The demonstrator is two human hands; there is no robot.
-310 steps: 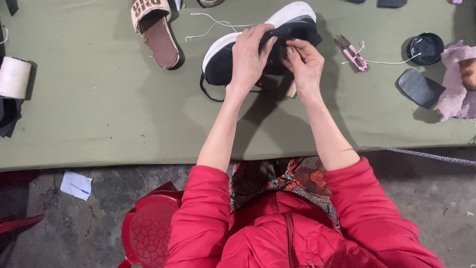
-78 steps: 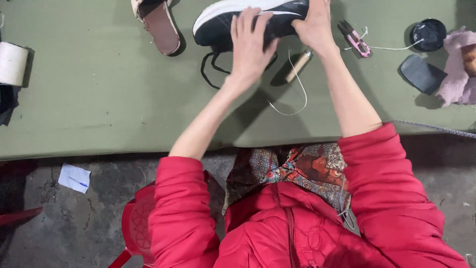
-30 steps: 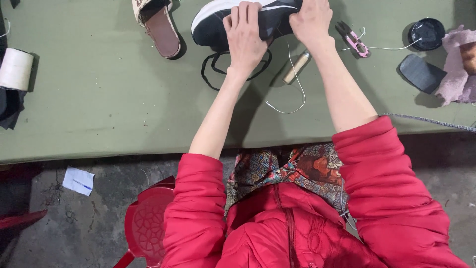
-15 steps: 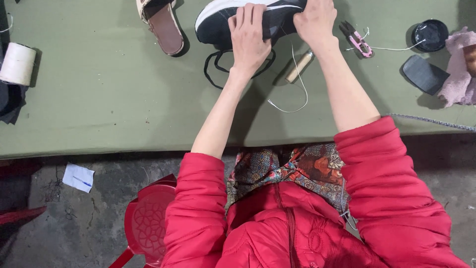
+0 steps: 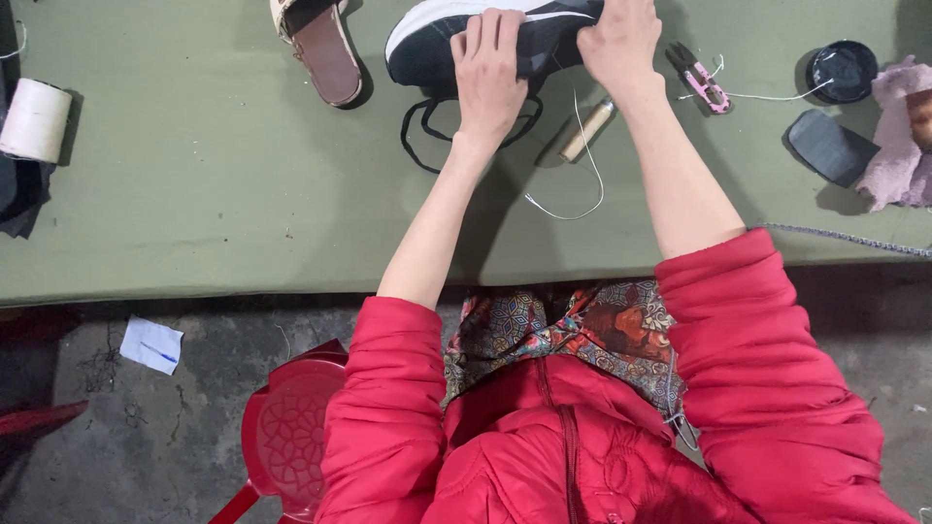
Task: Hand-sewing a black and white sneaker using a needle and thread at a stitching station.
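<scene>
We're looking down at a black sneaker with a white sole lying on its side at the far edge of the green table. The left hand is pressing flat on the shoe's upper, fingers spread and laid over it, not curled round anything. The right hand is gripping the heel end of the sneaker, fingers closed on it (whether it's also pinching a needle, we can't tell). A white thread is running from under the rt hand down onto the table in a loose curve. The shoe's black lace is hanging off toward us in loops, just beside the left wrist.

Near the rt forearm a small wooden-handled tool is lying on the cloth, and farther right pink thread snips, a round black tin and a dark insole piece. To the left of the sneaker a tan sandal is lying sole-up, well apart from a white thread spool at the table's left edge. Below the table edge a red plastic stool is showing beside the person's red jacket.
</scene>
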